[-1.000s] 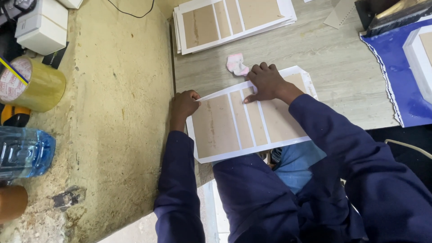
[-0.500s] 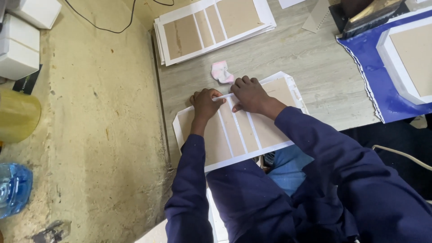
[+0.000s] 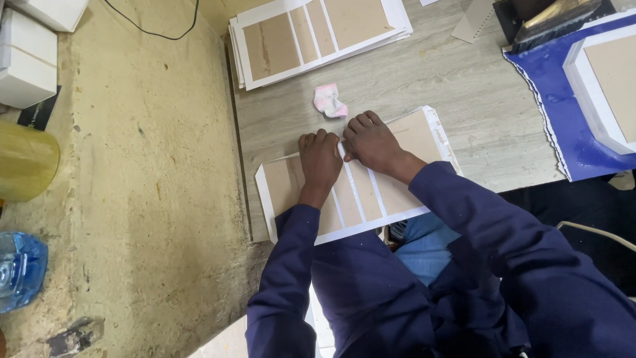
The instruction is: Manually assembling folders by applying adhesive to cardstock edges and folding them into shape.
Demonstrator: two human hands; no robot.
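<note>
- A person in dark blue sleeves presses both hands flat on a white sheet [image 3: 371, 199] bearing brown card panels, which lies at the near edge of the grey wood-grain tabletop [image 3: 477, 99].
- The left hand [image 3: 319, 159] lies palm down on the sheet's upper left part, fingers together and stretched toward the far edge; its grip is flat, closed around nothing.
- The right hand [image 3: 371, 140] rests just beside it, touching or nearly touching it, fingers curled a little over the sheet's far edge; whether its grip pinches the white border cannot be told.
- The sheet sits slightly tilted, its right end farther from the person than its left, with white strips showing between the brown panels.
- A small crumpled pink and white wad [image 3: 329, 101] lies on the tabletop just beyond the fingertips, apart from the sheet.
- A stack [image 3: 311, 36] of similar sheets with brown panels lies at the far side of the tabletop, well apart from the hands.
- To the right, a blue sheet [image 3: 553, 86] with a jagged edge carries a white tray [image 3: 586, 79] with a brown inside.
- Left of the tabletop runs a rough yellowish surface [image 3: 146, 199], with white boxes [image 3: 26, 66], a yellow roll [image 3: 23, 162] and a blue plastic bottle [image 3: 20, 268] along its left side.
</note>
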